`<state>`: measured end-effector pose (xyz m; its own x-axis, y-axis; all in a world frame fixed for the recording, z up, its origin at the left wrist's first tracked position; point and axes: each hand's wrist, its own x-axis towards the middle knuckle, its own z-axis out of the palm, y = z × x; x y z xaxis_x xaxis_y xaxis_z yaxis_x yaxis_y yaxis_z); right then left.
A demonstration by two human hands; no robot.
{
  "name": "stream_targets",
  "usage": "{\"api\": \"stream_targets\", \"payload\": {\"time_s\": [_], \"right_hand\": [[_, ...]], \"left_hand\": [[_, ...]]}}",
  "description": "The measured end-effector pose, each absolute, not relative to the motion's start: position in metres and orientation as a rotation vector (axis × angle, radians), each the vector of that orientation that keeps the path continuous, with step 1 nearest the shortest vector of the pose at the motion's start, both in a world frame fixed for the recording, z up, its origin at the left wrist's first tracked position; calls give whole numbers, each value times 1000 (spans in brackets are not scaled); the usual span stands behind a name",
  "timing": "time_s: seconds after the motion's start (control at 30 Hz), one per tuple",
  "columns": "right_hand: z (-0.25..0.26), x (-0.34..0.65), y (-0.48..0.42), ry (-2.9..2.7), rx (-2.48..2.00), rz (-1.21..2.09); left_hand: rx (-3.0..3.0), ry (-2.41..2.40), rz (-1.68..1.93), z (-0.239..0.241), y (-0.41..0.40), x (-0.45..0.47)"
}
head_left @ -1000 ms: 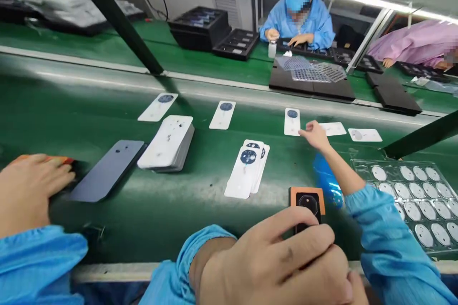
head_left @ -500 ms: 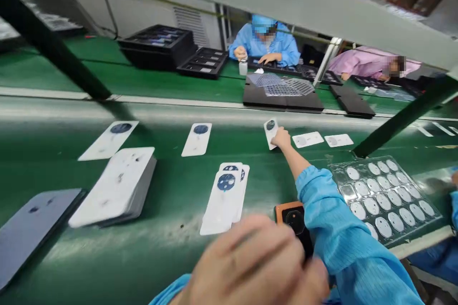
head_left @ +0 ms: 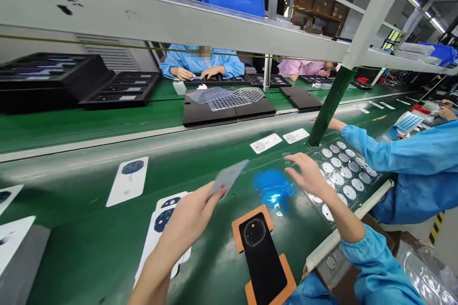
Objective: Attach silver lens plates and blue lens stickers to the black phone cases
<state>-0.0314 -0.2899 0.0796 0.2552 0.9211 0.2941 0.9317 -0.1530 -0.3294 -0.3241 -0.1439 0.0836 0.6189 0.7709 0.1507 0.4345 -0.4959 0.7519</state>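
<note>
My left hand (head_left: 193, 217) pinches a thin pale phone back panel (head_left: 231, 175), tilted almost edge-on above the belt. My right hand (head_left: 307, 176) is open, thumb and fingers apart, with nothing in it. Just left of its fingertips is a crumpled, see-through blue film (head_left: 272, 189), apart from the hand. Below it an orange fixture (head_left: 288, 271) holds a black phone-shaped plate (head_left: 263, 257) with a round camera outline. Several white panels (head_left: 152, 248) with dark camera discs lie overlapped, partly hidden behind my left forearm.
White panels (head_left: 266, 143) lie along the green belt (head_left: 86, 243). On the right is a clear tray (head_left: 343, 171) of round discs, behind a green post (head_left: 329, 109). A co-worker's sleeve (head_left: 386, 150) reaches in there. A shelf beam (head_left: 143, 26) crosses above; a panel stack (head_left: 21, 257) stands left.
The view has swung right. My right hand has drawn back from the white panel at the far side, and my left hand now holds a panel. The blue film has come into sight.
</note>
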Motion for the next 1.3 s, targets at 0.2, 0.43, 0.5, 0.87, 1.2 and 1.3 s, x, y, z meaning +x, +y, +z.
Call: {"api": "stream_targets", "payload": {"time_s": [0.2,0.43,0.5,0.87,1.2,1.3], "right_hand": [[27,83,-340,-1390,-2508,164],[-3,105,-338,-1254,-2608,216],[-1,106,-337,-1249,-2593,207],[30,-19,-343,-1412,-1971,498],[-28,-143,-328,-1976,-1430,124],[-28,-138,-330,-2163,-1429,-33]], "left_hand": [[1008,1067,1002,56,-172,-324],[604,933,910,42,-185,-321],[586,911,909,39,-183,-323],[591,839,1098,13,-180,-329],[626,878,1200,0,-174,-336],[632,824,1186,-3,-173,-335]]}}
